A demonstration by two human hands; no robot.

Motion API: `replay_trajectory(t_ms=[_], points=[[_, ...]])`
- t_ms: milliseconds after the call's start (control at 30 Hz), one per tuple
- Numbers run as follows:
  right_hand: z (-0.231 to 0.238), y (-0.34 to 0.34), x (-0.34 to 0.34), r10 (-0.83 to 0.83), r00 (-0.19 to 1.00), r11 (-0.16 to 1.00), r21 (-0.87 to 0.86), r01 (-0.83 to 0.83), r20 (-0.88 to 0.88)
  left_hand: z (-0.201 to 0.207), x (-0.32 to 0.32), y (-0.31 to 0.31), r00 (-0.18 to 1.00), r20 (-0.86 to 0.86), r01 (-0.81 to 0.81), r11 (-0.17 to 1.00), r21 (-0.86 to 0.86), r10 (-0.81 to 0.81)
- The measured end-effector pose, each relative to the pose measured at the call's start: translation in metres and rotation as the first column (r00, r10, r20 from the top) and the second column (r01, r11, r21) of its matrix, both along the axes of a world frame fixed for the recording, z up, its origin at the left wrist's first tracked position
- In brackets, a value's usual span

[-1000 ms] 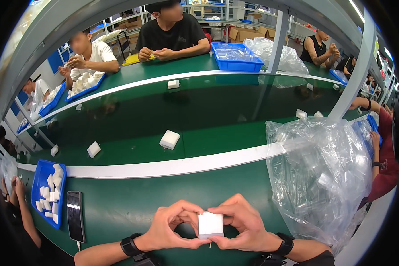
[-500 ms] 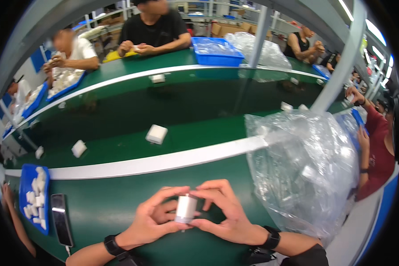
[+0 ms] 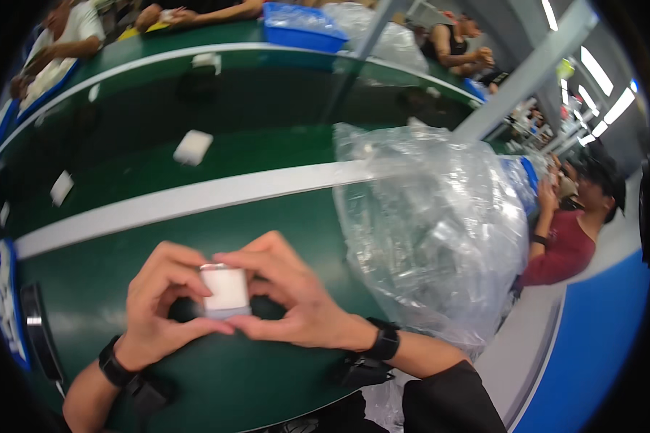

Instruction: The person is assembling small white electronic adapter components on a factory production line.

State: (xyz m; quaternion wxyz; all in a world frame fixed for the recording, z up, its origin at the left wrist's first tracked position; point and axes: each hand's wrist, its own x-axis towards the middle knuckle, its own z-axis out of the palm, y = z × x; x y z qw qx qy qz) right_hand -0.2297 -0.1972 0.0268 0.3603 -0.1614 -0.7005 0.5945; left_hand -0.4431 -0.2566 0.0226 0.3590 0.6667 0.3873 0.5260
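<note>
A small white block with a grey lower edge is held upright between my two hands, above the green work surface. My left hand curls round its left side, fingertips at the upper edge and thumb at the lower one. From the other side my right hand grips it the same way, index finger on top and thumb underneath. The broad white face is turned toward me. Its kind cannot be made out. A large transparent plastic bag lies to the right of my hands.
Beyond a white rail, a green conveyor belt carries scattered pieces like this white one. At left are a phone with a cable and a blue tray. A co-worker in red sits at right; others work across the belt.
The view has swung to the right, so the scene shifts left. In my hands the white block has turned to show a wider face. Both hands keep hold of it.
</note>
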Motion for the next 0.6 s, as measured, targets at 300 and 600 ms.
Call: replay_trajectory(t_ms=[300, 600], points=[[0.007, -0.003, -0.009, -0.141, 0.986, 0.936, 0.337, 0.102, 0.093, 0.002, -0.009, -0.002, 0.997, -0.049, 0.069, 0.989, 0.129, -0.063], [0.009, 0.032, -0.016, -0.47, 0.882, 0.88, 0.069, 0.47, -0.018, 0.008, -0.011, -0.006, 0.996, -0.017, -0.091, 0.977, -0.194, 0.09]])
